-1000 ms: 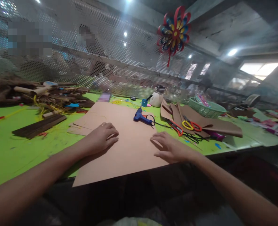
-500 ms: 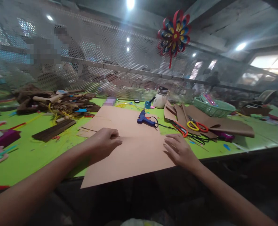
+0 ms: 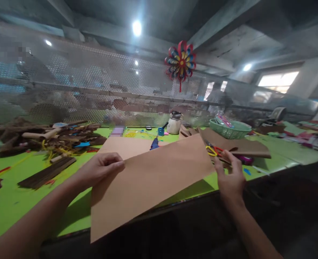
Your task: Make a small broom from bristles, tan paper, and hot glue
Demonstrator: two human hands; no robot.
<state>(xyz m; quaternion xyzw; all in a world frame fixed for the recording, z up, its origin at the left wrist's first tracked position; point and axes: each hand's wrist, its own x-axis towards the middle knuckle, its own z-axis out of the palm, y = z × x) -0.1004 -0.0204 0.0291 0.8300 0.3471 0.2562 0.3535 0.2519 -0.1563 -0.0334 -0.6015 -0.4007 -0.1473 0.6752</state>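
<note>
A large tan paper sheet (image 3: pixel 153 176) is lifted off the green table (image 3: pixel 18 187) and tilted, its right side raised. My left hand (image 3: pixel 99 169) pinches its left edge, thumb on top. My right hand (image 3: pixel 230 176) grips its right corner, fingers curled behind the sheet. A second tan sheet (image 3: pixel 123 145) lies flat on the table behind it. A blue glue gun (image 3: pixel 155 143) shows just above the lifted sheet's edge. Scissors with yellow and orange handles (image 3: pixel 214 149) lie close to my right hand.
A pile of brown sticks and rolls (image 3: pixel 40 136) sits at the left. A white kettle (image 3: pixel 174 123), a green basket (image 3: pixel 230 129) and brown sheets (image 3: pixel 239 145) stand at the back right. A perforated mesh screen (image 3: pixel 94 90) backs the table. A paper pinwheel (image 3: pixel 180 63) hangs above.
Both hands lay flat on the tan sheet on the table. Now they grip its edges and have lifted it, the right side higher. The view has tilted upward.
</note>
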